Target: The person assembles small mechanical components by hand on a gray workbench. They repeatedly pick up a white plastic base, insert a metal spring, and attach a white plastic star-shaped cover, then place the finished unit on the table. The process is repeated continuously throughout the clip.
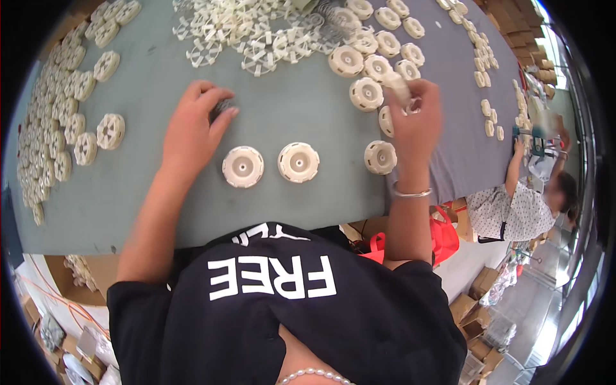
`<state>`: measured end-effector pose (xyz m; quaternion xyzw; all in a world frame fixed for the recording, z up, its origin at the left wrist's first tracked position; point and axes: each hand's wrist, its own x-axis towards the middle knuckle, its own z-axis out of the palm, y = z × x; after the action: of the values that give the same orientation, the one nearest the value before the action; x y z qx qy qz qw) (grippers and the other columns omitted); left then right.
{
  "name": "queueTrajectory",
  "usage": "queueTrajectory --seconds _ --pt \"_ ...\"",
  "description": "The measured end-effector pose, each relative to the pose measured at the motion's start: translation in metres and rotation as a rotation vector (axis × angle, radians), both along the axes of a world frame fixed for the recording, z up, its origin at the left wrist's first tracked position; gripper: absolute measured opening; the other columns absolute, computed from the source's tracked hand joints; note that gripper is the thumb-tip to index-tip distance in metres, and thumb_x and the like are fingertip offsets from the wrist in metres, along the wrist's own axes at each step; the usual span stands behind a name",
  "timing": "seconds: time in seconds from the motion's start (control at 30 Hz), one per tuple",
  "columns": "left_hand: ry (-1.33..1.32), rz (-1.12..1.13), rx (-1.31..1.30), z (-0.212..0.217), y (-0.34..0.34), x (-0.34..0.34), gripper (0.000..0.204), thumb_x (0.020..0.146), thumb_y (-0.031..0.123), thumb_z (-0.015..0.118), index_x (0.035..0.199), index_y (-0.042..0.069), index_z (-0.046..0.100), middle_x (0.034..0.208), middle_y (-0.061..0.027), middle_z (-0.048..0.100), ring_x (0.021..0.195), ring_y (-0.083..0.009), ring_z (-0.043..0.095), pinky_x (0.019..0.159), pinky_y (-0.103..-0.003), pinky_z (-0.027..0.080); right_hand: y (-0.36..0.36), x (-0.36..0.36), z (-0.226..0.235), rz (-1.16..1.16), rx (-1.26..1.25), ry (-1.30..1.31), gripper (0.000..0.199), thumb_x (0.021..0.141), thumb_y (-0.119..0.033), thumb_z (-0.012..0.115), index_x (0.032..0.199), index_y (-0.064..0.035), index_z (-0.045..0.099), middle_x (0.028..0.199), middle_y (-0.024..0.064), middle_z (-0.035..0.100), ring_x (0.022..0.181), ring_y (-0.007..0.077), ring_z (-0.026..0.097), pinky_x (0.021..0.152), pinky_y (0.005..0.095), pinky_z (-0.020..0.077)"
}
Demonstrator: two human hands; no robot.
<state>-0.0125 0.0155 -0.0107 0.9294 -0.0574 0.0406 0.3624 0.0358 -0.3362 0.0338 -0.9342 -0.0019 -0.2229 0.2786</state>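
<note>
My left hand (pixel 197 122) hovers over the table's left-middle, its thumb and fingers closed round a small dark grey bundle (pixel 221 109) that looks like metal springs. At the right, my right hand (pixel 416 119) grips a cream round plastic part (pixel 396 85), partly hidden and blurred. Between my forearms lie two cream plastic wheel-shaped housings, a left one (pixel 243 167) and a right one (pixel 298 162), hollow side up. Another housing (pixel 380 157) rests beside my right wrist. More of them, such as this one (pixel 366 94), sit close to my right fingers.
A heap of white spoked plastic pieces (pixel 256 35) lies at the far middle, beside a pile of grey springs (pixel 330 24). Many assembled-looking cream wheels (pixel 64 106) cover the left side. Rightward, a person (pixel 520 205) works at the table near a green tool (pixel 538 142).
</note>
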Motion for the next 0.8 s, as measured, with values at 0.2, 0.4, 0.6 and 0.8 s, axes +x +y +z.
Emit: queueTrajectory --seconds 0.2,0.4,0.6,0.8 --pt "0.641 0.043 -1.338 0.031 -0.019 -0.017 0.046 0.113 0.025 0.053 0.149 -0.003 0.059 0.122 -0.0115 0.073 0.076 -0.0087 0.057 0.060 -0.022 0.044 0.060 -0.021 -0.019 0.704 -0.069 0.029 0.037 0.085 -0.025 0.088 0.116 -0.0094 0.075 0.122 0.0088 0.072 0.112 0.0289 0.067 0.095 0.0423 0.0537" --pt "0.643 -0.064 -1.512 0.039 -0.032 -0.025 0.045 0.114 0.024 0.051 0.149 -0.004 0.057 0.107 -0.0057 0.071 0.074 -0.0081 0.059 0.060 -0.021 0.045 0.100 -0.026 -0.004 0.895 0.338 0.163 0.029 0.086 -0.023 0.088 0.111 -0.0091 0.079 0.118 0.0085 0.074 0.111 0.0289 0.068 0.094 0.0409 0.0544" --pt "0.347 -0.137 -1.110 0.020 -0.038 -0.034 0.044 0.111 0.020 0.062 0.151 0.002 0.059 0.115 -0.0046 0.070 0.072 -0.0046 0.053 0.057 -0.020 0.040 0.102 -0.020 -0.010 0.906 0.400 0.216 0.037 0.082 -0.007 0.089 0.117 -0.0041 0.079 0.105 0.0092 0.077 0.097 0.0243 0.075 0.086 0.0341 0.0596" --pt "0.330 0.141 -1.065 0.028 -0.046 -0.034 0.028 0.106 0.026 0.074 0.120 0.002 0.078 0.076 -0.0004 0.069 0.056 -0.0029 0.052 0.050 -0.020 0.039 0.105 -0.027 -0.018 0.882 0.244 -0.177 0.034 0.076 -0.007 0.093 0.107 -0.0037 0.079 0.101 0.0095 0.077 0.089 0.0236 0.075 0.075 0.0350 0.0616"
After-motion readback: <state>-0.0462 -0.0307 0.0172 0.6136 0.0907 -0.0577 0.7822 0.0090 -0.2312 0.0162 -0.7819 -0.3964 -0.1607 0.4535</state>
